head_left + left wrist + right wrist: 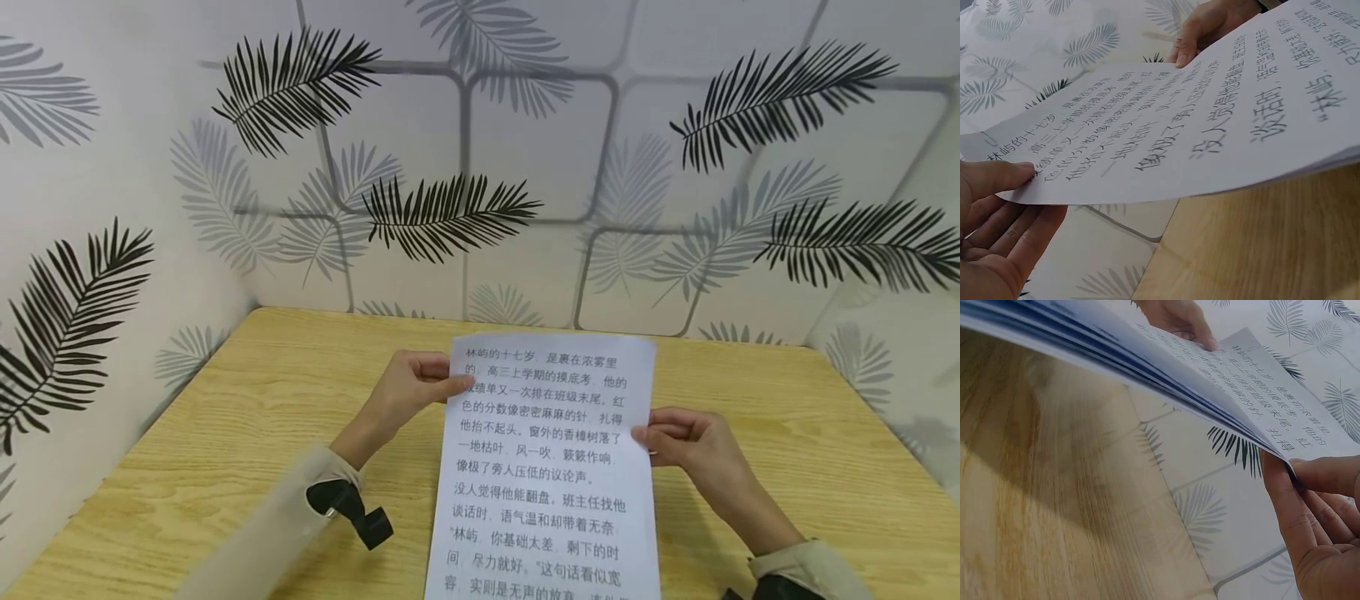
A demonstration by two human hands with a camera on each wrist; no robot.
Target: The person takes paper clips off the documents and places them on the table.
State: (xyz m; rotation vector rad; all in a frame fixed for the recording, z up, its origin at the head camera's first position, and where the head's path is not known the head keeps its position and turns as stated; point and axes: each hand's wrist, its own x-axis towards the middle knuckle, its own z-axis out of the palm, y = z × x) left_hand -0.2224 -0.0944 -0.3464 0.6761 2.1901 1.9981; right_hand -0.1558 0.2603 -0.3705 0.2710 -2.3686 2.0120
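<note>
White paper stack [547, 475]: a thin set of white rectangular sheets printed with black Chinese characters, held up in front of the person over the surface, between the two hands; its lower end runs out of the head view.
Left hand [401, 387]: grasping the stack near its upper left corner, thumb on the printed face and fingers behind. A grip that near the corner probably keeps the top from flopping back.
Right hand [701, 450]: pinching the right edge, lower down than the left hand's hold, thumb in front and fingers behind. From here, the opposite holds seem meant to keep the page spread between them.
Thumbs: both lie close to the margins, I'd say so that little of the print is covered, though the left one does overlap the start of a line.
Page edges: from the right wrist, several bluish-shadowed layers part along the side and come together at the pinch, which appears to keep them from slipping apart.
Facing: the print stands right way up for the person, a natural angle for looking at it.
Surface: a yellow wood-grain table top [285, 433], with the stack held above it.
Sleeve: cream cloth [266, 525] on the left forearm, a black strapped device [348, 510] at its cuff.
Backdrop: a white wall [532, 125] patterned with black and grey feathery leaves.
</note>
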